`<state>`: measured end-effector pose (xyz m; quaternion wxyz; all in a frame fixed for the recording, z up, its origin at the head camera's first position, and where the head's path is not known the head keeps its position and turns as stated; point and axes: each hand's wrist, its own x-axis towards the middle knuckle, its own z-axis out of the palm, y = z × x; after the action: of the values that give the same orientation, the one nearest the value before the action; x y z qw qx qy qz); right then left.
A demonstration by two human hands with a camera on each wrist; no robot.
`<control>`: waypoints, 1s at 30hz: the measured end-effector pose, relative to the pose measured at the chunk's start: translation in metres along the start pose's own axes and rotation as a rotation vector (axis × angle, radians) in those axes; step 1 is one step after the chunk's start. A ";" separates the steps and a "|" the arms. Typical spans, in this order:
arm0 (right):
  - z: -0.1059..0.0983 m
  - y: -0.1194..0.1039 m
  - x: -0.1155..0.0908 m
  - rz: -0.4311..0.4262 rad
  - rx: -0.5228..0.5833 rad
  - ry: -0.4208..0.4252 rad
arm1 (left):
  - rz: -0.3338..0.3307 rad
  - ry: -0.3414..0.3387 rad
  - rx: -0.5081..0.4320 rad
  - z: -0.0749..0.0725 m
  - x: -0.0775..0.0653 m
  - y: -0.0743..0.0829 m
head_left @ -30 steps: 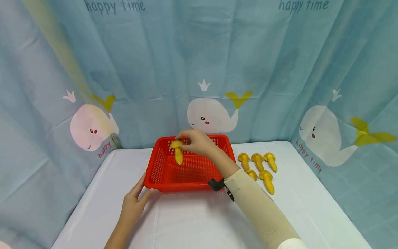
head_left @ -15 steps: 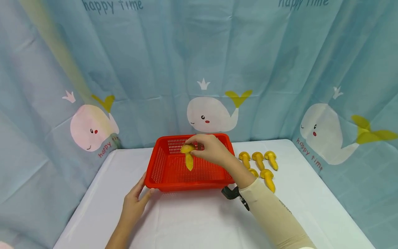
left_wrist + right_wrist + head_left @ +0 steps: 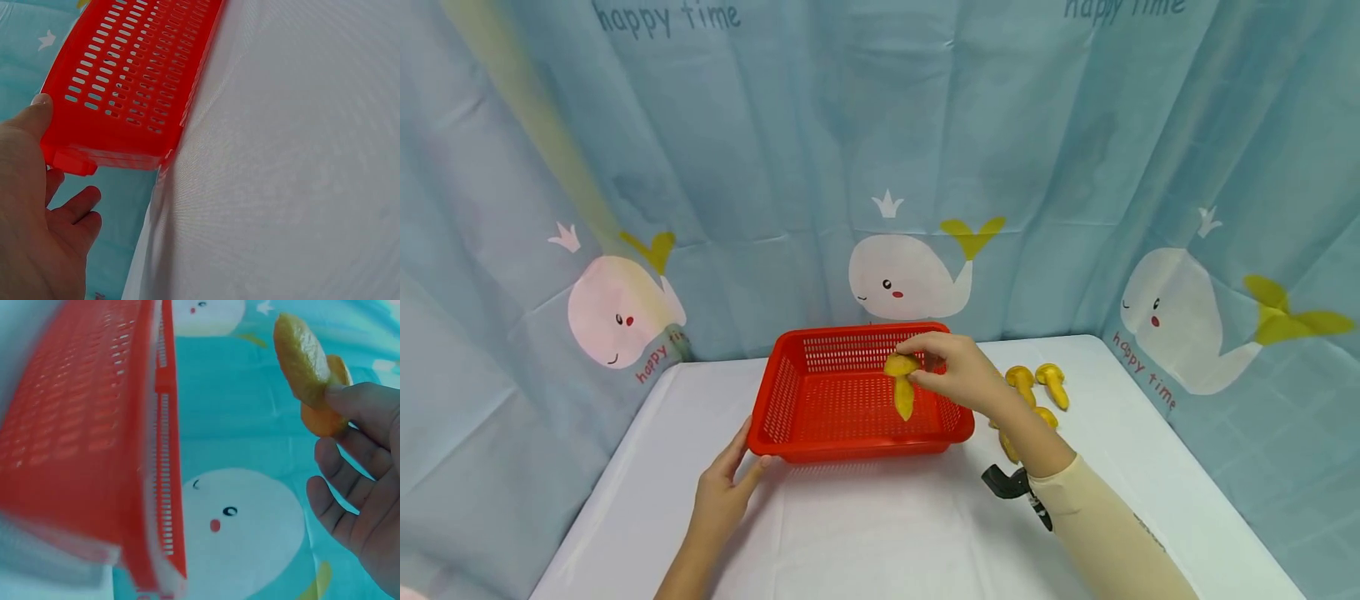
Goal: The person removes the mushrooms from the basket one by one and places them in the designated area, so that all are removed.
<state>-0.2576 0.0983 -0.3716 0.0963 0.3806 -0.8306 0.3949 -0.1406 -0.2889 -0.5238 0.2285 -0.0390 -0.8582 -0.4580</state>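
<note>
A red plastic basket [image 3: 857,452] with slotted walls stands on the table in the head view. My left hand [image 3: 718,493] grips its near left corner; the left wrist view shows the thumb [image 3: 41,106] against the wall by the rim. Above the basket's right part, my right hand [image 3: 958,375] pinches a yellow mushroom [image 3: 903,400] by its cap, stem pointing down. The right wrist view shows this mushroom [image 3: 303,359] between thumb and fingers, clear of the basket wall. I see nothing lying in the visible part of the basket.
Several more yellow mushrooms [image 3: 1051,385] lie on the white table [image 3: 850,533] right of the basket, some partly hidden by my right forearm. A blue curtain [image 3: 760,183] with whale prints stands behind and at both sides.
My right hand has moved right across the basket, carrying the mushroom from the back left toward the right side. The left hand and the basket have stayed in place.
</note>
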 end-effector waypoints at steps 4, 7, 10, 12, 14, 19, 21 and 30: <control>-0.008 0.010 -0.017 0.030 0.019 0.027 | -0.022 -0.008 0.005 0.001 -0.002 -0.002; -0.016 0.014 -0.029 0.048 0.030 0.050 | -0.026 -0.009 0.007 0.001 -0.003 -0.002; -0.025 0.016 -0.040 0.071 0.031 0.071 | -0.019 -0.013 -0.002 0.001 -0.002 -0.002; -0.030 0.017 -0.047 0.089 0.024 0.084 | -0.016 -0.012 -0.010 0.001 -0.002 -0.002; -0.033 0.018 -0.054 0.107 0.025 0.092 | -0.014 -0.013 -0.015 0.000 -0.001 -0.002; -0.040 0.025 -0.071 0.145 -0.002 0.102 | -0.021 -0.016 -0.022 0.001 -0.001 -0.001; -0.044 0.027 -0.077 0.159 -0.014 0.112 | -0.023 -0.020 -0.021 0.000 -0.001 0.000; -0.059 0.041 -0.102 0.118 -0.023 0.181 | -0.046 -0.025 -0.012 0.000 -0.001 -0.001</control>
<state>-0.2245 0.2143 -0.4034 0.1519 0.2927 -0.8438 0.4233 -0.1402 -0.2893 -0.5249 0.2072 -0.0264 -0.8588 -0.4677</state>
